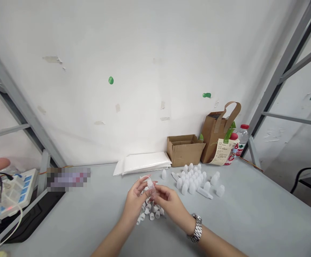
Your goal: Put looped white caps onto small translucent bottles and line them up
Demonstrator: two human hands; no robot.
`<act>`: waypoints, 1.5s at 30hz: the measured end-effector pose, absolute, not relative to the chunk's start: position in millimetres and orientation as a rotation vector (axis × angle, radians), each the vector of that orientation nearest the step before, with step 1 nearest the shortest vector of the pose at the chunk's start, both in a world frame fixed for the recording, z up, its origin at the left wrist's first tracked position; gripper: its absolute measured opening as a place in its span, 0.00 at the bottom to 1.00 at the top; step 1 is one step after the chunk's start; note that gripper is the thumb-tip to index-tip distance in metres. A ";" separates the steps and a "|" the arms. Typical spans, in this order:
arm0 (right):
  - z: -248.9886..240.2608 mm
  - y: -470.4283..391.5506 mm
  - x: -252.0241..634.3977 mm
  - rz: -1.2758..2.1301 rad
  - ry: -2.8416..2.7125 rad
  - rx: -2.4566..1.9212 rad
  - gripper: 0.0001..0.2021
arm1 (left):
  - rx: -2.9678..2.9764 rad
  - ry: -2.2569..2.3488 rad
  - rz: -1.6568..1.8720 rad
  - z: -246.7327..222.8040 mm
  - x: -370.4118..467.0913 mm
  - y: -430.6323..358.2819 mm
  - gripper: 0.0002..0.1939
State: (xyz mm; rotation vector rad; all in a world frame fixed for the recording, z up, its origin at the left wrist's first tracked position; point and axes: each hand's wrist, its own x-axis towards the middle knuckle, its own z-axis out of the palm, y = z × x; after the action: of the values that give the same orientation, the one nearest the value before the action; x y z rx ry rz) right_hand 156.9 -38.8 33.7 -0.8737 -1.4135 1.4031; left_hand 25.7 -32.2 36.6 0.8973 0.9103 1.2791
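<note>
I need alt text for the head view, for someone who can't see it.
A left hand and right hand hold a translucent plastic piece above small white pieces heaped on a gray table. To the right are more translucent pieces; behind stand a cardboard box and brown paper bag.

Gray table (91, 210) with white pieces (192, 187), cardboard box (186, 153)

Desk (91, 214) grey; wall (144, 64) off-wht w/ grn spots (111, 80) at 10 & 2 o'clk. Semi-clr wht bottle (150, 184) at 6, wht caps (152, 216) just below. Frosted-wht bottles (192, 187) btwn 4 & 5. Brn carton (187, 155), 4; brn bag (208, 141), 3, nr red-capped bottle (242, 137). Silver watch (197, 228), 5. Wht pwr strip (20, 191) w/ blue patches, approx 8.
</note>
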 end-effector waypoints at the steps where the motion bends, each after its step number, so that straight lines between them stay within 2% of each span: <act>1: 35.9 -38.4 157.7 1.465 -1.411 -0.841 0.14 | 0.900 0.890 1.237 38.8 24.1 -32.2 0.26; 6: 36.0 -35.6 158.5 1.554 -1.305 -0.838 0.14 | 0.910 0.813 1.121 49.1 21.9 -36.7 0.22; 13: 27.2 -34.9 156.1 1.405 -1.294 -0.927 0.15 | 0.923 0.758 1.128 46.6 23.6 -39.4 0.14; 20: 29.0 -39.0 157.2 1.185 -1.404 -1.044 0.12 | 0.869 0.752 1.149 43.2 24.8 -36.9 0.13; 29: 30.1 -35.4 155.4 1.488 -1.260 -0.946 0.16 | 0.895 0.739 1.155 39.1 20.8 -32.1 0.12; 32: 35.0 -31.8 160.2 1.481 -1.220 -0.953 0.18 | 1.008 0.891 1.192 39.9 15.0 -26.3 0.13; 35: 42.1 -26.7 168.3 1.369 -1.162 -1.001 0.18 | 1.291 1.260 1.273 34.6 6.0 -17.2 0.12; 38: 45.8 -22.2 174.3 1.281 -1.157 -1.041 0.19 | 1.624 1.531 1.193 24.1 -0.6 -10.4 0.10; 41: 43.6 -19.9 175.3 1.269 -1.174 -1.038 0.19 | 1.775 1.595 1.044 14.3 -2.1 -8.6 0.09; 45: 37.2 -19.3 172.6 1.288 -1.188 -1.021 0.19 | 1.773 1.540 1.049 8.4 -1.8 -9.3 0.07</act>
State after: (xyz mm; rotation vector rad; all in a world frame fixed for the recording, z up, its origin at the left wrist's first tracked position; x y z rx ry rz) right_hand 172.6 -19.3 37.2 -1.0214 -1.1877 1.2881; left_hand -1.8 -9.3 8.4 1.7731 1.5400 1.0493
